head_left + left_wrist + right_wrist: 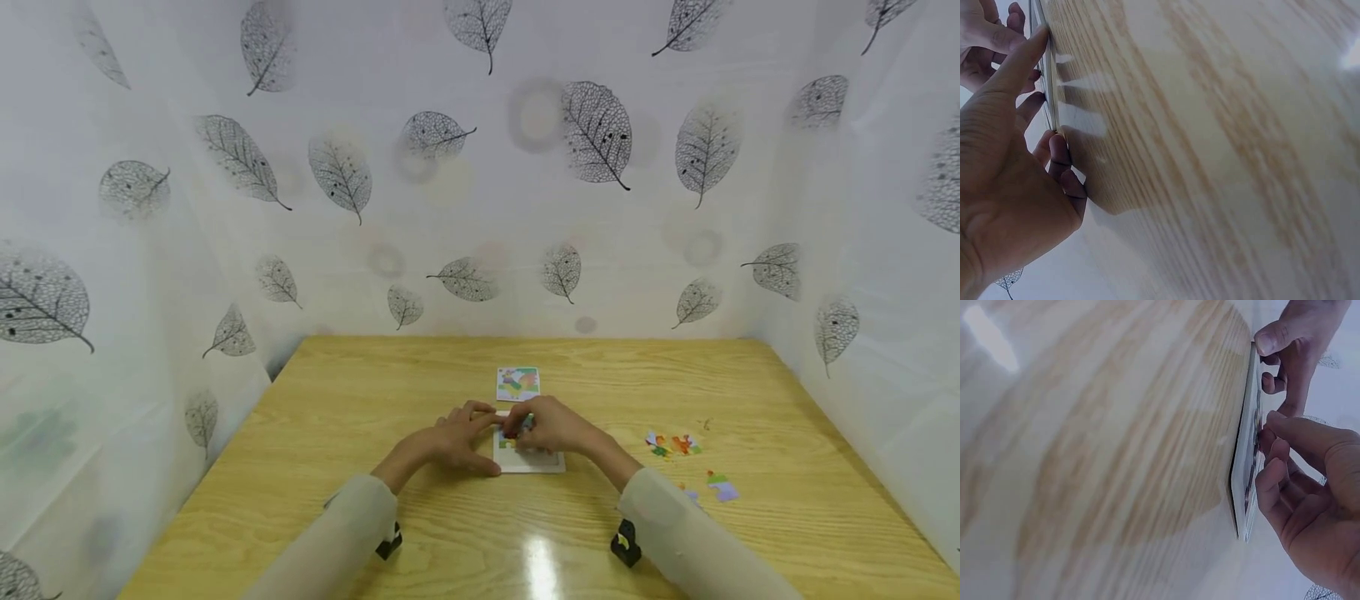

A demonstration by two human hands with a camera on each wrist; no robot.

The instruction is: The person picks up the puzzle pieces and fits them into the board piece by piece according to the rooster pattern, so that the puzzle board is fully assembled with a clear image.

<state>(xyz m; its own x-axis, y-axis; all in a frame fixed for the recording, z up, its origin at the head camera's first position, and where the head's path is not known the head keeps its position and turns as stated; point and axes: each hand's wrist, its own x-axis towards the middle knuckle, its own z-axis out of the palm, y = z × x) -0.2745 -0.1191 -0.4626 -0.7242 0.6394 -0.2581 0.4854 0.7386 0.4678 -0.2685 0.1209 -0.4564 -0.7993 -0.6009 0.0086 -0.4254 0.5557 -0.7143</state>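
Note:
A white puzzle tray [531, 462] lies flat on the table with coloured pieces in its upper left part. My left hand [453, 440] spans the tray's left side, thumb at the near corner and forefinger stretched over the far part. In the left wrist view, the left hand [1013, 156] touches the tray's edge. My right hand [551, 425] is over the tray, fingertips bent down at a dark red puzzle piece [511, 434]. From the right wrist, the right hand [1316, 494] has thumb and fingers drawn together at the tray's surface, partly hiding the piece.
A picture card [518, 383] with a coloured animal drawing lies just behind the tray. Several loose puzzle pieces [722, 487] are scattered on the table at the right, some beside the right sleeve. A leaf-patterned white curtain [480, 208] surrounds the table's back and sides.

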